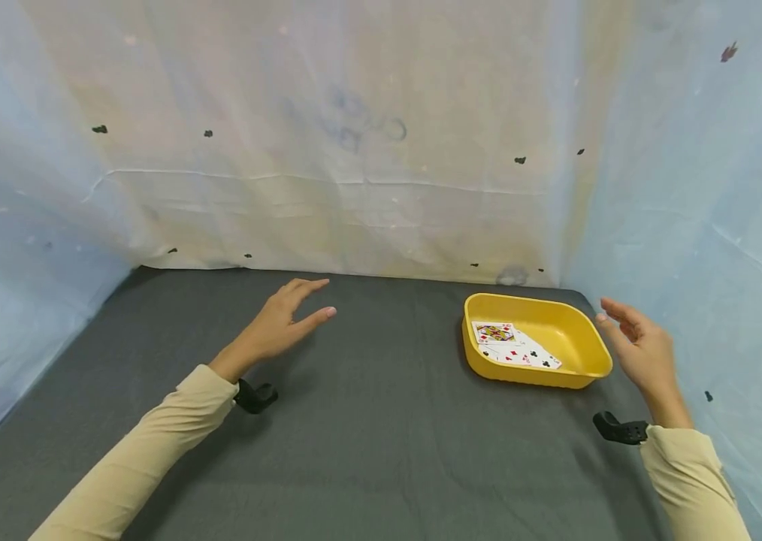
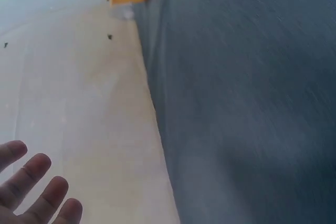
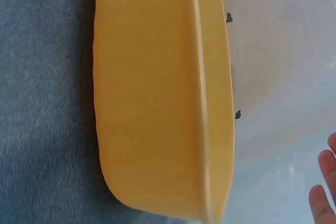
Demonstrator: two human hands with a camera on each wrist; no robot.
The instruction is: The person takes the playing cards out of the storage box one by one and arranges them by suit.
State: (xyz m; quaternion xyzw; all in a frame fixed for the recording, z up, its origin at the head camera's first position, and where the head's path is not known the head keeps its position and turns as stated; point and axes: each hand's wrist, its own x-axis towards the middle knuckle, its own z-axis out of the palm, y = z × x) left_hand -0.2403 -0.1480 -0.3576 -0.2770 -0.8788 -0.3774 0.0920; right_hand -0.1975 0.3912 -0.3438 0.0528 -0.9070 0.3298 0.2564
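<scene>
A yellow plastic tub (image 1: 570,376) stands at the right of the dark grey cloth surface. Several playing cards (image 1: 512,349) lie face up and overlapping at its left end, a face card on top. Just off the tub's right end is my right hand (image 1: 645,353), its fingers loosely bent with nothing in them. In the right wrist view the tub's outer wall (image 3: 147,98) fills the middle, with a few fingertips at the right edge. My left hand (image 1: 276,323) hovers over the cloth left of centre, fingers spread and holding nothing; its fingers (image 2: 39,190) also show in the left wrist view.
Pale hanging sheets (image 1: 354,150) with small dark marks enclose the surface at the back and both sides. The right sheet (image 1: 726,300) comes close to my right hand. Dark grey cloth (image 1: 367,421) spreads between the left hand and the tub.
</scene>
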